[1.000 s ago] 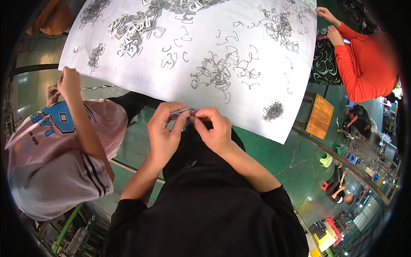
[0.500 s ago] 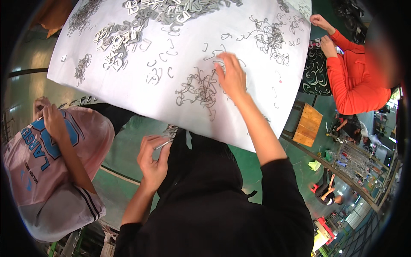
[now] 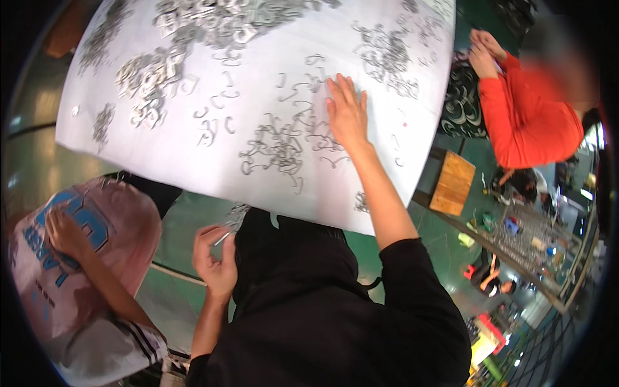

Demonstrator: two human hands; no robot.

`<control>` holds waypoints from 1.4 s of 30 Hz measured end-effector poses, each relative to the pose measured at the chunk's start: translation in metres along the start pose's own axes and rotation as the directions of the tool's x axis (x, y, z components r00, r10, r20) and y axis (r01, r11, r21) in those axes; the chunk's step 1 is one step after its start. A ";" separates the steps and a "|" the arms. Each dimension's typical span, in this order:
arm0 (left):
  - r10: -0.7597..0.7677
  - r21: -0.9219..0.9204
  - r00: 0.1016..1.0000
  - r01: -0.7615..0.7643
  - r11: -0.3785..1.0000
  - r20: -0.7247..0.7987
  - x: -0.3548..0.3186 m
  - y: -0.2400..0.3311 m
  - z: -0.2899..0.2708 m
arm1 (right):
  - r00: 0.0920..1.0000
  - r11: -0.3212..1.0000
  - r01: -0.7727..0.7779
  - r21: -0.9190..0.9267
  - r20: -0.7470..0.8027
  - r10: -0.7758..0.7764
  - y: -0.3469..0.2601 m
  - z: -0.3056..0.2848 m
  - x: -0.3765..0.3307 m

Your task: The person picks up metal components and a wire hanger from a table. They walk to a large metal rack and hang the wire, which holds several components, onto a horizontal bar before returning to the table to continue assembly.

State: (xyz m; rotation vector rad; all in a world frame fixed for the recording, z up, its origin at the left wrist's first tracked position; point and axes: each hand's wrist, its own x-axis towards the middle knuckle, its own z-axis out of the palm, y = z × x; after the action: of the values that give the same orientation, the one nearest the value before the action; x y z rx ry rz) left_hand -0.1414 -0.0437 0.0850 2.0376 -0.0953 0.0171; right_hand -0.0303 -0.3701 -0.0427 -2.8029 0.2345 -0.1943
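Observation:
My right hand lies palm down over the white tabletop, fingers stretched out and slightly apart, with nothing seen in it. Just left of it are loose bent wire hooks, and a denser tangle of wire hooks sits closer to me. Below the table's near edge, my left hand pinches a thin metal rod between thumb and fingers. Small metal pieces cluster just beyond that hand; blur hides whether they hang on the rod.
Flat grey-white buckle-like pieces are heaped at the far left and centre. More wire hooks lie far right. A person in a patterned shirt sits at left, another in red at right. A wooden stool stands beside the table.
My right hand has flattened and its fingers have straightened; several wire hooks now lie to its left. My left hand still grips the rod. The whole view has shifted a little.

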 end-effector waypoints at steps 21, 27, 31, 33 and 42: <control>0.070 -0.036 0.989 -0.066 0.997 0.133 0.018 -0.032 0.001 | 0.836 0.833 -0.548 -0.080 -0.068 0.544 0.049 -0.033 -0.129; 0.083 -0.025 0.987 -0.080 0.996 0.139 0.020 -0.026 0.003 | 0.828 0.854 -0.517 0.058 -0.219 0.516 0.095 -0.026 -0.077; 0.067 -0.004 0.987 -0.067 0.998 0.146 0.018 -0.028 0.001 | 0.914 0.921 -0.382 0.078 -0.118 0.389 0.090 -0.019 -0.056; 0.057 0.022 0.989 -0.061 0.998 0.138 0.016 -0.032 0.000 | 0.947 0.950 -0.312 0.010 -0.077 0.312 0.062 -0.023 -0.056; 0.067 0.006 0.993 -0.068 0.998 0.097 0.005 -0.044 0.005 | 0.993 0.997 0.014 0.073 0.118 -0.022 -0.047 0.001 -0.096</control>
State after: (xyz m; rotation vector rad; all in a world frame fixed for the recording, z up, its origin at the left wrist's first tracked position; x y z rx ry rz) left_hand -0.1335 -0.0283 0.0436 2.0440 -0.2249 -0.0391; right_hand -0.1171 -0.3081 -0.0382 -2.7341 0.1707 -0.0382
